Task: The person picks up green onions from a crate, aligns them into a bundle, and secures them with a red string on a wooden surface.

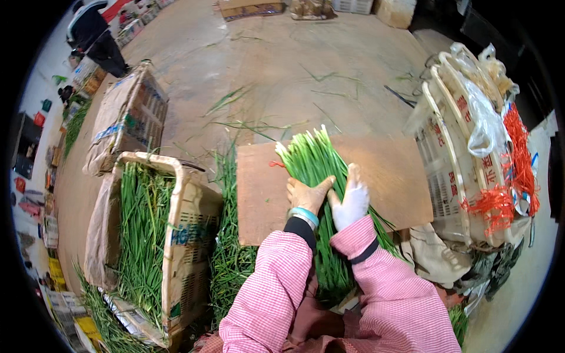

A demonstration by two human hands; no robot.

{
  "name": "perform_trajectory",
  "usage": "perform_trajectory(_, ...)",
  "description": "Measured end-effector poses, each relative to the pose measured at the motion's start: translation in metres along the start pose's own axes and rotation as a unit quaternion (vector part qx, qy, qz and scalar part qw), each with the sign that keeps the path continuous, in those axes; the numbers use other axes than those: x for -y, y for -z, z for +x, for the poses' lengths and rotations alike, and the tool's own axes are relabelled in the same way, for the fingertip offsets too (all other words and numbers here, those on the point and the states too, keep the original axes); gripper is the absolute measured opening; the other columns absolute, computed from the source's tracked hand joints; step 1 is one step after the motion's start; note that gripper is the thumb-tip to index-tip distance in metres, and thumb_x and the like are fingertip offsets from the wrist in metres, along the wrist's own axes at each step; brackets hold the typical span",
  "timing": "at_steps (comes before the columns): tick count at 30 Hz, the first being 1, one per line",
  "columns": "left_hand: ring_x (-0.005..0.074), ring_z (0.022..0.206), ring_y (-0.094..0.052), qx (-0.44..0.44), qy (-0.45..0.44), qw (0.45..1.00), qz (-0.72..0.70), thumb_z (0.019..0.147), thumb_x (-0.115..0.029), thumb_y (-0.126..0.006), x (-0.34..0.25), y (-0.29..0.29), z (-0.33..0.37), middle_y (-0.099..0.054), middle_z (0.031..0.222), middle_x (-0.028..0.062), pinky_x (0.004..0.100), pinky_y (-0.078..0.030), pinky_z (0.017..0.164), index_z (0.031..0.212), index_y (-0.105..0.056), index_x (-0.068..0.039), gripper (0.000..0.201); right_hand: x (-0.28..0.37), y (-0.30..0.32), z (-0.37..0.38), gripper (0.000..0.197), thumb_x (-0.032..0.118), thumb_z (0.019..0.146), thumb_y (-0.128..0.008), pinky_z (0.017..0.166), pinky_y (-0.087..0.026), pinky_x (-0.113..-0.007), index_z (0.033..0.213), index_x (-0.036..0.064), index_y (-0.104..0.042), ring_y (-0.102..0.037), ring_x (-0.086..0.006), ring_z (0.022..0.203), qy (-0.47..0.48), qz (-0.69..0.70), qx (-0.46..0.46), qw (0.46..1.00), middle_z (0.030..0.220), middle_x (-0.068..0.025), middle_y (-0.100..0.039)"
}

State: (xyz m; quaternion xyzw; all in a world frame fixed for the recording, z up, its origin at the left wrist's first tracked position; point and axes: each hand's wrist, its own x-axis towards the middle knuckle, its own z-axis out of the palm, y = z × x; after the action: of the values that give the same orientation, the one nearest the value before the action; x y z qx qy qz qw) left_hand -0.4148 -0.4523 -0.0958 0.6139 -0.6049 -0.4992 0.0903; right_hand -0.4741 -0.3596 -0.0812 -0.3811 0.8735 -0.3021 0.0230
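A thick bunch of green chives with pale white stem ends lies across the brown board, leaves running back toward my lap. My left hand, with a light-blue bangle at the wrist, grips the bunch's left side, thumb over the top. Against the right side presses my right hand in a pale glove, its fingers pointing away from me. Between them the two hands hold the bunch. A bit of red string shows at its left edge, near the white ends. The fingers' undersides are hidden.
On the left, a tipped plastic crate holds loose greens, with more greens heaped beside it. Another crate stands farther off. Stacked crates at right carry red string and plastic bags. A person stands far left.
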Motion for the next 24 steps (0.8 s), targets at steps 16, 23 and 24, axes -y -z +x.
perform_trajectory(16, 0.03, 0.124, -0.024, -0.14, 0.025, 0.955, 0.26, 0.053, -0.044, -0.078, -0.04, -0.052, -0.021, -0.023, 0.138, 0.0107, 0.0493, -0.032, 0.093, 0.139, -0.002, -0.006, 0.12, -0.106, 0.051, 0.011, 0.025, 0.021, 0.083, -0.051, 0.075, -0.046, -0.039, 0.106, 0.0104, -0.056, -0.055, -0.0307, 0.091, -0.041, -0.03, 0.106, 0.993, 0.103, -0.0141, -0.056)
perform_trajectory(23, 0.031, 0.121, -0.032, -0.172, -0.048, 0.937, 0.3, 0.054, -0.049, -0.075, -0.025, -0.052, -0.033, -0.026, 0.137, 0.0171, 0.0487, -0.034, 0.091, 0.139, -0.001, -0.004, 0.121, -0.143, 0.006, 0.091, 0.012, 0.015, 0.078, -0.051, 0.071, -0.048, -0.042, 0.086, 0.0092, -0.059, -0.058, -0.0293, 0.085, 0.162, -0.223, 0.18, 0.944, 0.09, -0.0137, -0.059)
perform_trajectory(24, 0.0328, 0.123, -0.03, -0.15, -0.066, 0.946, 0.28, 0.054, -0.047, -0.076, -0.024, -0.055, -0.037, -0.021, 0.139, 0.0183, 0.0526, -0.031, 0.092, 0.139, 0.0, -0.005, 0.122, -0.168, -0.001, 0.097, 0.012, 0.015, 0.078, -0.051, 0.071, -0.048, -0.041, 0.085, 0.0088, -0.059, -0.059, -0.0299, 0.084, 0.242, -0.178, 0.069, 0.951, 0.09, -0.0145, -0.06)
